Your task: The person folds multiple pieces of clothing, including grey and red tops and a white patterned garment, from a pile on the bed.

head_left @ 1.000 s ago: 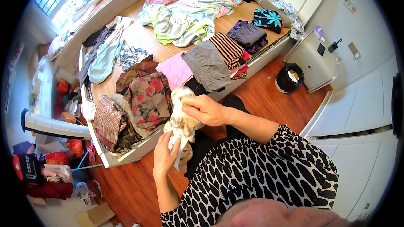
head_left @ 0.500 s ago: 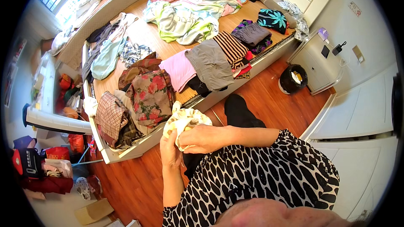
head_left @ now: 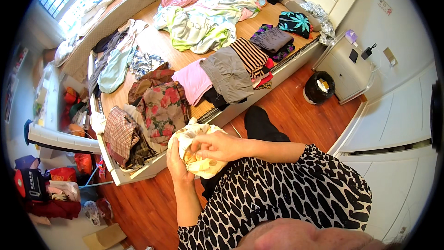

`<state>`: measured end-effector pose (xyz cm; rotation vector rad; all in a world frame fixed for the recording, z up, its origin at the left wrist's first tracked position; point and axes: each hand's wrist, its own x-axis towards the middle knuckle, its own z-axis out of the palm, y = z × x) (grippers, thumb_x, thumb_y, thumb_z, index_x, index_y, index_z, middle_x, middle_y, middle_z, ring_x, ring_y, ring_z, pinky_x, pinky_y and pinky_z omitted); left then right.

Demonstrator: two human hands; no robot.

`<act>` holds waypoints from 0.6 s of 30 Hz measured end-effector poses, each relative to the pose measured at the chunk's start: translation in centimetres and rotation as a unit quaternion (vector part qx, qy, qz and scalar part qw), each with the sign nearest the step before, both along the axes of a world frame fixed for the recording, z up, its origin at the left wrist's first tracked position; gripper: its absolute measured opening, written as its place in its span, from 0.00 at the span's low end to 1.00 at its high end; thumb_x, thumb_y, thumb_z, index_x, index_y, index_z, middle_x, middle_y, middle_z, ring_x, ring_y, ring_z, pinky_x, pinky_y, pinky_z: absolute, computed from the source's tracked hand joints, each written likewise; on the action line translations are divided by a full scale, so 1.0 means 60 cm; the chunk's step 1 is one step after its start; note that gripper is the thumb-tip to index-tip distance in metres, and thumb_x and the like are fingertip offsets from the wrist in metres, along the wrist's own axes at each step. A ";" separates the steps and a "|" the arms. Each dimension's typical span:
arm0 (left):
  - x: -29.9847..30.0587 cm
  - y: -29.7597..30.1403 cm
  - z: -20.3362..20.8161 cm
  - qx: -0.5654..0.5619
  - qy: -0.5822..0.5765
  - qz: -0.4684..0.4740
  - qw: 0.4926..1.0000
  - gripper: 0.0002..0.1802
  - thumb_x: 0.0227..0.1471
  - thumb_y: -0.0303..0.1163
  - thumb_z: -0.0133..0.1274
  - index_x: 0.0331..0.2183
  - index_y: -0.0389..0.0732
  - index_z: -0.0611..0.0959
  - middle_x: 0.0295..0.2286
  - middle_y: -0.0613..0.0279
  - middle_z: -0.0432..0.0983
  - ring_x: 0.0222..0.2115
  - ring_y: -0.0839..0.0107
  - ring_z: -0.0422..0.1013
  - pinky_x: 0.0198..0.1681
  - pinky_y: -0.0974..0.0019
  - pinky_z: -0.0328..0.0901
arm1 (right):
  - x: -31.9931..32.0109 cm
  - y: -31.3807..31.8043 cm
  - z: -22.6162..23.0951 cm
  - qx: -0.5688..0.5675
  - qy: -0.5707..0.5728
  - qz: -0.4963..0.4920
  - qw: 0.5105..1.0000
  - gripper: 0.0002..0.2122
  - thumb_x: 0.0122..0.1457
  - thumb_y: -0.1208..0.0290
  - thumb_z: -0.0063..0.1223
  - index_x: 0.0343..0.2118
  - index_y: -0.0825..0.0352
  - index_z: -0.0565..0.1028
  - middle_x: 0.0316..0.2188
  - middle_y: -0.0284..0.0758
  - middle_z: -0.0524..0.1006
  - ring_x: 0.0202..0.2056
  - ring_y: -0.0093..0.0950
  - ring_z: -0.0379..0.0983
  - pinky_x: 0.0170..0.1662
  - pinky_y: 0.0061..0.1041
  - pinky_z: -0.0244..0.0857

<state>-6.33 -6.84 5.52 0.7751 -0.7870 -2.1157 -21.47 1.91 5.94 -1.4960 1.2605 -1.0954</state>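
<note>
A pale yellow patterned piece of cloth (head_left: 209, 165), bunched into a rounded bundle, is held between my hands in front of the bed's near edge. My left hand (head_left: 179, 162) grips its left side, the thumb along the edge. Over its top, my right hand (head_left: 215, 146) has curled fingers pressed into the folds; the fingertips are partly hidden in the cloth. Just beyond lies a brown garment with red flowers (head_left: 164, 109), beside a plaid folded garment (head_left: 121, 127). Pink folded cloth (head_left: 193, 81) and grey shorts (head_left: 226, 75) lie to the right of these.
The wooden bed board (head_left: 150, 41) carries more clothes, including a striped garment (head_left: 249, 55) and a heap of pale green and blue cloth (head_left: 201, 25). A black bin (head_left: 319, 88) stands by a white cabinet (head_left: 347, 74). Bags (head_left: 51, 190) crowd the left.
The yellow cloth has gone from a loose, twisted bunch to a wider, rounder bundle. My right hand has shifted up onto its top, and my left hand has moved slightly left.
</note>
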 end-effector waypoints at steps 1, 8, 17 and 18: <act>0.000 0.002 0.005 -0.002 0.003 -0.011 1.000 0.14 0.60 0.34 0.44 0.42 0.34 0.75 0.38 0.57 0.76 0.37 0.67 0.74 0.40 0.64 0.69 | -0.001 -0.001 0.003 -0.023 0.034 -0.027 0.999 0.16 0.56 0.72 0.53 0.47 0.66 0.67 0.27 0.38 0.74 0.24 0.25 0.71 0.30 0.28 0.65; -0.001 0.027 0.020 -0.029 -0.019 -0.103 0.994 0.16 0.59 0.35 0.47 0.44 0.33 0.74 0.35 0.59 0.76 0.31 0.74 0.74 0.34 0.70 0.70 | 0.001 -0.018 -0.040 -0.078 0.132 -0.111 0.982 0.28 0.49 0.72 0.57 0.55 0.67 0.62 0.49 0.46 0.69 0.51 0.44 0.66 0.53 0.37 0.61; 0.015 0.023 0.009 -0.550 -0.418 -0.128 0.711 0.24 0.42 0.27 0.57 0.44 0.39 0.73 0.32 0.46 0.77 0.33 0.52 0.76 0.36 0.59 0.69 | -0.034 -0.026 -0.033 -0.115 0.106 -0.136 0.978 0.14 0.51 0.79 0.48 0.42 0.69 0.74 0.38 0.45 0.77 0.42 0.41 0.75 0.45 0.30 0.67; 0.018 0.018 0.008 -0.551 -0.426 -0.118 0.708 0.24 0.43 0.25 0.56 0.45 0.39 0.72 0.32 0.45 0.77 0.34 0.50 0.75 0.37 0.58 0.69 | -0.035 -0.025 -0.035 -0.123 0.115 -0.132 0.977 0.15 0.51 0.80 0.47 0.43 0.69 0.73 0.38 0.45 0.77 0.42 0.41 0.75 0.45 0.30 0.67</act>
